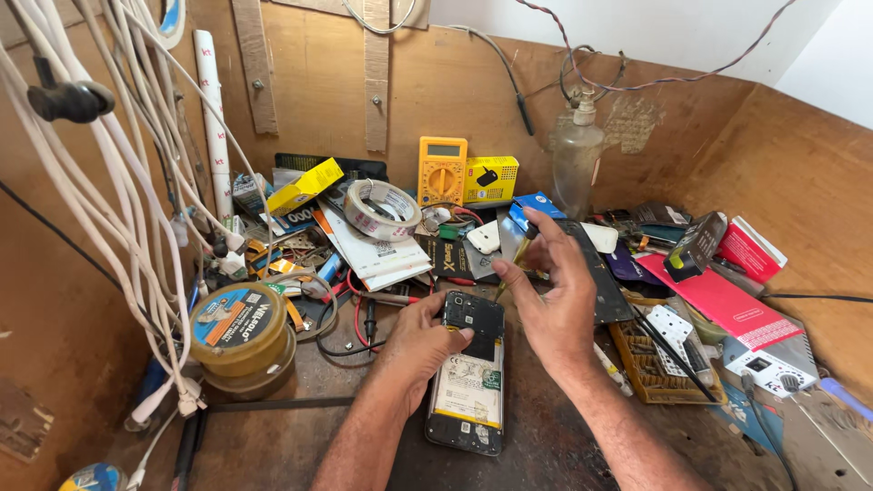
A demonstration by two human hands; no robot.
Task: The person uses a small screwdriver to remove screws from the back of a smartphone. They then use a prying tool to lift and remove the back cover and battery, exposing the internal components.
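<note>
An opened phone [470, 382] with its back cover off lies flat on the dark bench, its battery and black upper board showing. My left hand [416, 338] rests on its upper left corner, thumb and fingers pressing the black top part. My right hand [550, 295] hovers just above and right of the phone's top, pinching a thin screwdriver [515, 264] between thumb and fingers, its tip pointing down towards the phone's upper edge.
A tin can [238, 329] stands at the left beside hanging white cables [109, 182]. A tape roll [382, 209], a yellow multimeter [442, 170], a glass bottle [576, 159], boxes, and a red card [727, 305] crowd the back and right. Wooden walls [782, 173] enclose the bench.
</note>
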